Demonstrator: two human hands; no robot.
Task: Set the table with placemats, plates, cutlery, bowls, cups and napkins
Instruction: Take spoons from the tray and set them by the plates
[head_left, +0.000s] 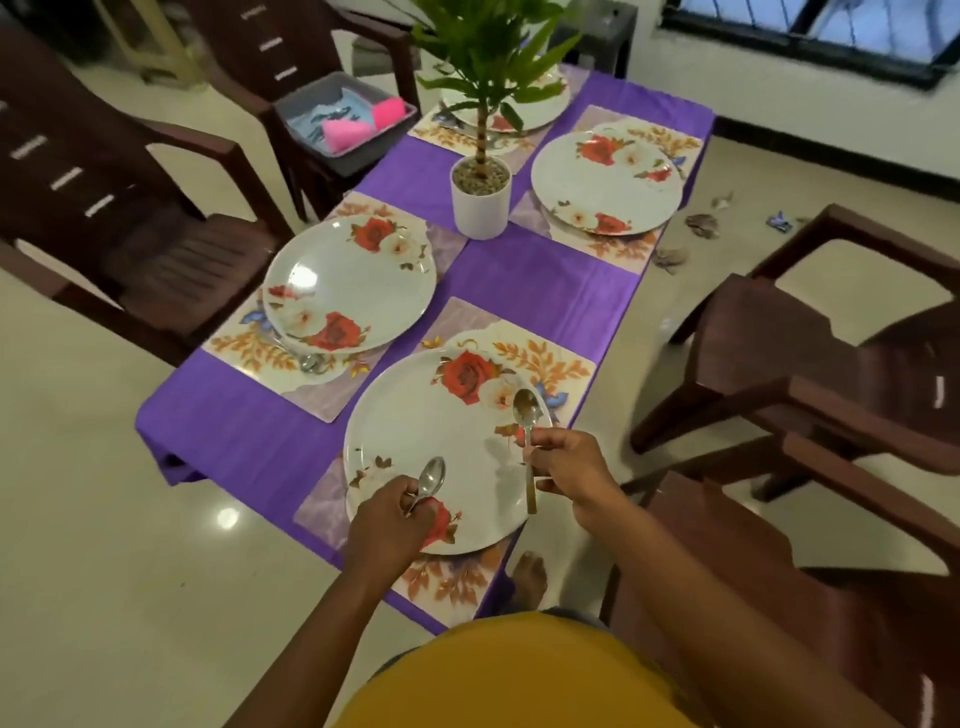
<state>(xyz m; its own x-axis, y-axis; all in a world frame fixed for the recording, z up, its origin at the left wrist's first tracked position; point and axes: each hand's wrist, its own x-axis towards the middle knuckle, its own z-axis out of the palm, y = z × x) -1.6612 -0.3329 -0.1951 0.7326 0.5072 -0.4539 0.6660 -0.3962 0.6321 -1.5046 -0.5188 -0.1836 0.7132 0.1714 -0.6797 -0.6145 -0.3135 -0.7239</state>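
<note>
Long table under a purple tablecloth (530, 291), ringed by dark brown plastic chairs (810, 374). Four floral placemats, each bearing a white rose-patterned plate: nearest plate (436, 447) on the nearest placemat (550, 358), left plate (349, 283), right plate (605, 182), far plate (540, 106) partly hidden behind the potted plant (480, 195) standing mid-table. Grey tray (345, 122) on the far-left chair seat, holding pink and pale blue folded cloths. Left hand (387, 519) over the near plate's lower edge, fingers curled round a spoon (431, 480), bowl pointing up. Right hand (569, 462) by the plate's right rim, pinching a second spoon (527, 415) upright at mid-handle. Another spoon (311, 362) peeking from under the left plate
</note>
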